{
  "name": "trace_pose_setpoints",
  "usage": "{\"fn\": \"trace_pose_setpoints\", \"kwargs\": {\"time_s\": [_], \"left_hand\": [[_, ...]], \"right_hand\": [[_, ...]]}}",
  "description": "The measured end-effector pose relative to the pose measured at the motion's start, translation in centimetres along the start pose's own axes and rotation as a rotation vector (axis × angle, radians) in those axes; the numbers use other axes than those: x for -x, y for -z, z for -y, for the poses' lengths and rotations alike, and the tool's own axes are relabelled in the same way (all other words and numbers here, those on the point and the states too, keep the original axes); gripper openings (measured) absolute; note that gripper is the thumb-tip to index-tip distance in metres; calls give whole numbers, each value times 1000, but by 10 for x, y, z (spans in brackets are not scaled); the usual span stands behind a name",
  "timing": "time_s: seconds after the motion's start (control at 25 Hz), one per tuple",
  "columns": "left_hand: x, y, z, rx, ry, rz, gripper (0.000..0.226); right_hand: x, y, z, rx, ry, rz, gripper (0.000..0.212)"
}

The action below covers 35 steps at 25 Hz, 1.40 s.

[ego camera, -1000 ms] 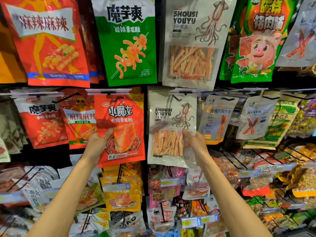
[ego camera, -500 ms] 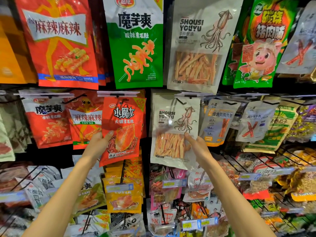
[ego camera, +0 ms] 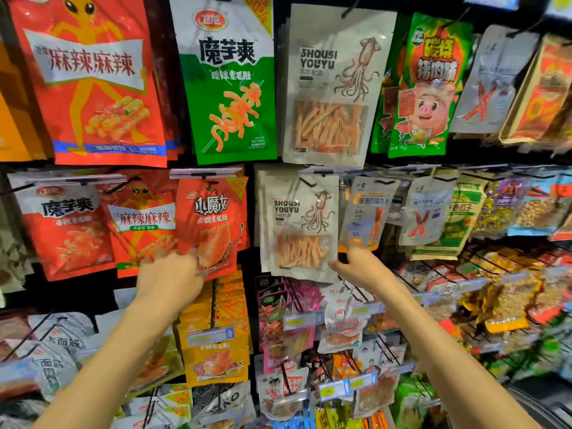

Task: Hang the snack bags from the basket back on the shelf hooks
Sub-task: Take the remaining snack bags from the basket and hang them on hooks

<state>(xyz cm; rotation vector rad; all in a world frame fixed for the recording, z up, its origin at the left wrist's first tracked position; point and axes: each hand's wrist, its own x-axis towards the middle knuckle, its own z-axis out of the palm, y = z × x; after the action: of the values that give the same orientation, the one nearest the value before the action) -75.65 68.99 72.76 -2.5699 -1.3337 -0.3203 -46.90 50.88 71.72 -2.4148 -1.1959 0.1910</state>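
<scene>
The left hand (ego camera: 173, 274) has slipped lower, and its relaxed fingers now only touch the bottom edge of the red foil snack bag (ego camera: 213, 218). The right hand (ego camera: 359, 266) has dropped, loosely open, to the lower corner of the beige squid-print snack bag (ego camera: 297, 224). Both bags hang from middle-row shelf hooks (ego camera: 205, 174).

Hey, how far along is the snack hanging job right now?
Done, by the look of it: the red foil snack bag and the beige squid-strip bag both hang from middle-row hooks. In hand: the left hand touches the red bag's lower edge, the right hand the beige bag's bottom corner; grip is too blurred to judge. Left: unknown; whatever waits to be hung is out of view.
</scene>
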Motion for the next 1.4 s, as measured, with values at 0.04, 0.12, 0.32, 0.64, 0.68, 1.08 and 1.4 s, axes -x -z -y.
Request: {"fn": "trace_pose_setpoints", "kwargs": {"time_s": [0.04, 0.12, 0.32, 0.64, 0.68, 1.08, 1.4], "left_hand": [[2, 7, -12, -2, -31, 11, 44], [2, 19, -38, 1, -102, 21, 46], [-3, 38, -115, 14, -259, 70, 46], [19, 74, -297, 44, -530, 70, 50], [24, 78, -325, 53, -554, 67, 50], [87, 110, -575, 146, -716, 122, 53], [96, 81, -691, 75, -785, 216, 59]], "right_hand": [[4, 7, -2, 113, -5, -11, 69], [12, 19, -6, 288, -21, -24, 65], [40, 58, -41, 426, -37, -37, 64], [124, 137, -175, 499, -166, -82, 65], [136, 149, -196, 510, -183, -78, 65], [230, 247, -403, 499, -412, -56, 62], [229, 252, -512, 425, -457, -9, 69]]}}
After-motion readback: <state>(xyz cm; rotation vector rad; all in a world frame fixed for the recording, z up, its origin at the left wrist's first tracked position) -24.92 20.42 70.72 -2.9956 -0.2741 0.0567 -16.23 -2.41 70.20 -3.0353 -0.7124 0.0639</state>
